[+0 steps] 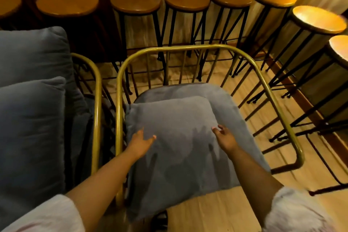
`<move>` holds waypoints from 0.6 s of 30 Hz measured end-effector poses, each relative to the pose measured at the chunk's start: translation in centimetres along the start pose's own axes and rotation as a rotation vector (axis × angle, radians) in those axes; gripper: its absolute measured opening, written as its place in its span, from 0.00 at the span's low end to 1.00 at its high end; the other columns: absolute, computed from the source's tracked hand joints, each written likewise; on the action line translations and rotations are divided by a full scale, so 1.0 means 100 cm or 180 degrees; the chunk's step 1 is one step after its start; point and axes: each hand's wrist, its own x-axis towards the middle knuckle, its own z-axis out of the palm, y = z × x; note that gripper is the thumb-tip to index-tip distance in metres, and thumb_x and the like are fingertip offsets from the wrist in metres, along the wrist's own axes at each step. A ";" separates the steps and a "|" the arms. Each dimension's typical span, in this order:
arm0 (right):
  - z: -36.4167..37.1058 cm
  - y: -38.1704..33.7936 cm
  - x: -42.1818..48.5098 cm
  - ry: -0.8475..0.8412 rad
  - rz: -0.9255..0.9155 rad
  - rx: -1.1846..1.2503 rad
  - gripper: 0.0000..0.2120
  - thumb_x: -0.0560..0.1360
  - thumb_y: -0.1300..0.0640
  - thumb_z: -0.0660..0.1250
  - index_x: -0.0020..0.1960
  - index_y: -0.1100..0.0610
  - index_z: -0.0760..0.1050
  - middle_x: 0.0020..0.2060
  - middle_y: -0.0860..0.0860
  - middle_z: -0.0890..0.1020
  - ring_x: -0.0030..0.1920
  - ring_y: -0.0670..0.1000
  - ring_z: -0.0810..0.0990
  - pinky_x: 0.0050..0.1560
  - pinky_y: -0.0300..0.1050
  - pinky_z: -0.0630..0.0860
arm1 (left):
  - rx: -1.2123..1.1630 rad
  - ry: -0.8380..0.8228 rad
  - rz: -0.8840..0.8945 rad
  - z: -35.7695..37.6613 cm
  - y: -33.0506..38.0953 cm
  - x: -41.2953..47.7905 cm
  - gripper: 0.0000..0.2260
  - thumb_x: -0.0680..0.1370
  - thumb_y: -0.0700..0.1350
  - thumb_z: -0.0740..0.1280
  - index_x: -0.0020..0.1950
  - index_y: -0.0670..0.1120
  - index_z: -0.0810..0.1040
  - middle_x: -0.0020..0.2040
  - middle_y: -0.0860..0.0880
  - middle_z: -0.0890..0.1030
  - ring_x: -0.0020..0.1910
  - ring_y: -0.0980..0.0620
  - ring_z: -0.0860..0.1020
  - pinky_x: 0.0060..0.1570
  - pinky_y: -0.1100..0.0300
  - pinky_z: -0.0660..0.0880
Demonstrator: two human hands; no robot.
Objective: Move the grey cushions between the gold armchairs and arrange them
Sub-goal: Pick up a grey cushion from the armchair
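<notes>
A gold wire-frame armchair [188, 48] stands in the middle with a grey seat pad [222, 98]. A grey cushion [175, 118] lies flat on that seat, toward its left front. My left hand [141, 142] hovers over the cushion's left part, fingers apart, holding nothing. My right hand [225, 136] is over the cushion's right edge, fingers spread and loose. A second gold armchair [97, 100] stands at the left, holding two large grey cushions: one upright at the back [32, 52] and one in front [30, 128].
A row of round wooden bar stools [135, 2] on thin black legs stands close behind both chairs and curves down the right side [318, 19]. Light wooden floor [212, 211] shows in front of the middle chair. The two chair frames almost touch.
</notes>
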 end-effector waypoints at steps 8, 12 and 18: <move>0.007 0.019 0.081 -0.0338 0.0358 -0.0271 0.30 0.77 0.44 0.62 0.74 0.56 0.61 0.73 0.58 0.66 0.71 0.62 0.66 0.69 0.55 0.64 | -0.0162 0.0746 -0.0927 0.034 -0.035 0.066 0.33 0.77 0.55 0.63 0.78 0.46 0.56 0.76 0.37 0.61 0.73 0.35 0.63 0.72 0.44 0.62; 0.011 0.034 0.118 -0.0478 0.0204 -0.0415 0.36 0.72 0.40 0.66 0.75 0.53 0.61 0.73 0.60 0.66 0.71 0.63 0.66 0.71 0.56 0.64 | -0.0154 0.1063 -0.1320 0.052 -0.048 0.083 0.35 0.77 0.61 0.59 0.79 0.49 0.50 0.78 0.38 0.53 0.74 0.32 0.57 0.72 0.40 0.58; 0.009 0.054 0.137 -0.0633 0.0405 0.0082 0.41 0.71 0.43 0.70 0.77 0.50 0.54 0.75 0.55 0.62 0.72 0.60 0.65 0.68 0.52 0.65 | -0.0296 0.1171 -0.1547 0.059 -0.064 0.102 0.38 0.73 0.67 0.60 0.78 0.59 0.47 0.77 0.36 0.54 0.73 0.28 0.56 0.72 0.36 0.55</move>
